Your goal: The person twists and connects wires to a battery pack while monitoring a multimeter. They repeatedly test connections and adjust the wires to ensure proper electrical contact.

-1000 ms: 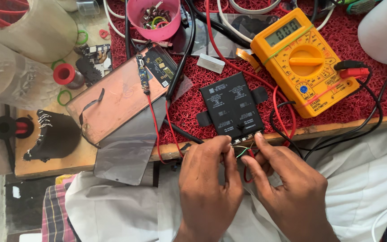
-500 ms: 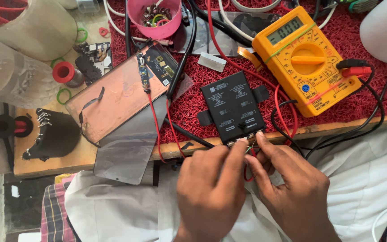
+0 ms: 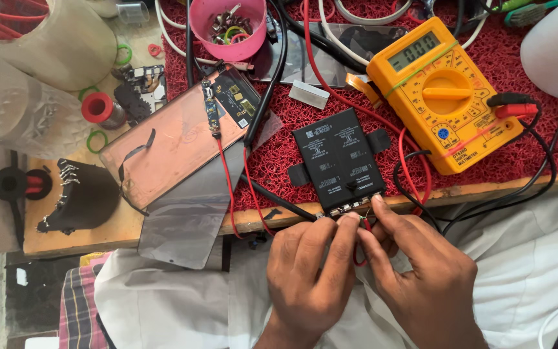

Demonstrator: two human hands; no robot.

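A black flat battery lies on the red mat, its near edge with small metal contacts at the table's front edge. My left hand pinches the tip of a black test lead against those contacts. My right hand sits beside it, fingertips pinching a red test lead at the same edge. The fingertips of both hands touch each other. Both leads run back to a yellow multimeter at the right, whose screen is lit with digits.
A copper-coloured phone panel with a small circuit strip lies left of the battery, over a grey film sheet. A pink cup of small parts stands at the back. Clear plastic jars, a black coil part and a white roll surround the mat.
Both hands have edged slightly forward so the fingertips press closer to the battery's near edge. The battery, multimeter and other things have not moved.
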